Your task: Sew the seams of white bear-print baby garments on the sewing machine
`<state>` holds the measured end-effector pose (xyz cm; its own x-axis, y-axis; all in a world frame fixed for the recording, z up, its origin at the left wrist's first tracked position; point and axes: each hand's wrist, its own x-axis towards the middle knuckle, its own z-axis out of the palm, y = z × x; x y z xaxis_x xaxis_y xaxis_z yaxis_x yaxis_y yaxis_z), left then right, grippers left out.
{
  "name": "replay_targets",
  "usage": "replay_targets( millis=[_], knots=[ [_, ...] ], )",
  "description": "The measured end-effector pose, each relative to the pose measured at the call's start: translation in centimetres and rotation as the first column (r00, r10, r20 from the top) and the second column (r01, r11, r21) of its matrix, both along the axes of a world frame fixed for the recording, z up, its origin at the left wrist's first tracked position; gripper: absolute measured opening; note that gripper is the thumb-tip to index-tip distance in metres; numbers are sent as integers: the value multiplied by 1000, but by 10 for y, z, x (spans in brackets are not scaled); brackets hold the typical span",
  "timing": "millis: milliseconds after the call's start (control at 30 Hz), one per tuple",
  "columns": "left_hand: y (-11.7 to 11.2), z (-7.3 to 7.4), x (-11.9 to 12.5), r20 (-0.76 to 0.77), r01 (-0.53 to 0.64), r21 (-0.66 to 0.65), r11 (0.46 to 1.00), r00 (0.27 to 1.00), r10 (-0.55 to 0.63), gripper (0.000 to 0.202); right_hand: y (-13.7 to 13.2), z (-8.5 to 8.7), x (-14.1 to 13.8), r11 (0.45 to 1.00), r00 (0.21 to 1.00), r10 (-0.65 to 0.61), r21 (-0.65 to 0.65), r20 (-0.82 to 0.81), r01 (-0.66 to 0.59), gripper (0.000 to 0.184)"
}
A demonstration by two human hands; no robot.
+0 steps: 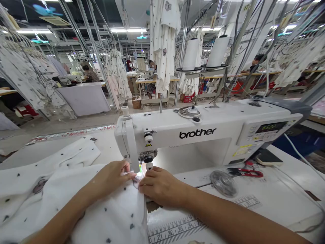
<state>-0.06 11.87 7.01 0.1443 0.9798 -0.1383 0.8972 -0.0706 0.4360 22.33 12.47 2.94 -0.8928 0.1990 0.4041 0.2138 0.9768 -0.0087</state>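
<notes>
A white Brother sewing machine (203, 132) stands across the table in front of me. White fabric with small dark prints (76, 200) lies under its needle and spreads to the left. My left hand (111, 178) rests on the fabric just left of the presser foot, fingers pinching the cloth. On the other side of the needle, my right hand (159, 186) presses the fabric's edge. The fingertips of both hands meet under the lit needle area (142, 167).
Red thread snips (247, 173) and a round metal disc (223, 183) lie right of the machine. A printed ruler (177, 228) runs along the table's front. Two white thread cones (205, 52) stand behind. Hanging garments and other workers at tables fill the background.
</notes>
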Motion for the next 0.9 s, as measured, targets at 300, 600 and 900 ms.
replay_targets(
  millis=[300,600,900],
  knots=[
    [-7,2,-5,179,74,-30,997,981,-67,8,1,-4,1,997,998,69,23,-12,-69,13],
    [-5,-11,8,213,44,6,999,976,-44,25,4,-6,-1,995,1000,-10,-102,-2,10,17],
    [-21,-16,6,125,41,-27,999,991,-37,15,-8,2,0,993,993,115,-5,10,-115,13]
  ],
)
